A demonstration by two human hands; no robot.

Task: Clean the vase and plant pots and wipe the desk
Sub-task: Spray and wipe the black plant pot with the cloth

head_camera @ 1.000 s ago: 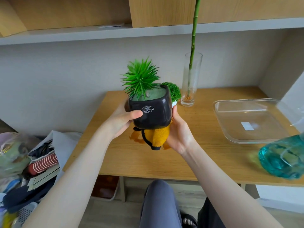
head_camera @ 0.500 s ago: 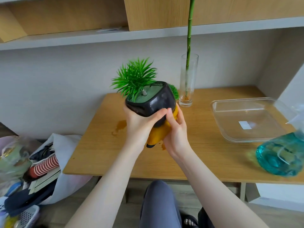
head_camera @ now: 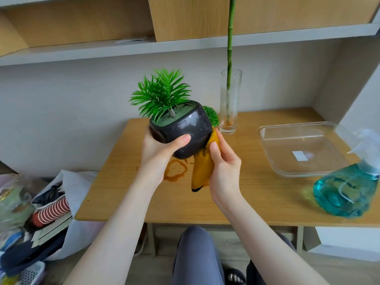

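- My left hand (head_camera: 158,153) grips the black plant pot (head_camera: 183,130) from below and behind, thumb curled across its glossy front, fingers wrapped round the far side.
- I hold the pot in the air above the desk (head_camera: 246,194), tilted so its open top leans toward the left and away from me; the spiky green plant (head_camera: 160,93) stands out of the green filling inside.
- My right hand (head_camera: 224,169) pinches the yellow cloth (head_camera: 202,169) between thumb and fingers and presses it against the pot's lower right side; the rest of the cloth hangs down loose, its dark-edged tip above the desk.
- On the desk under the pot I see a wet brownish ring-shaped stain (head_camera: 175,168).
- Just behind the pot a small round green plant (head_camera: 211,116) peeks out; I cannot tell what it sits in.
- The tall glass vase (head_camera: 229,103) stands upright at the back of the desk, near the wall, with a single green stalk (head_camera: 230,38) rising out of it past the shelf (head_camera: 185,46).
- To the right lies a clear shallow tray (head_camera: 267,145), and near the desk's right front edge a teal spray bottle (head_camera: 345,192).
- On the floor to the left sits a white bag (head_camera: 76,182) stuffed with clothes and papers.
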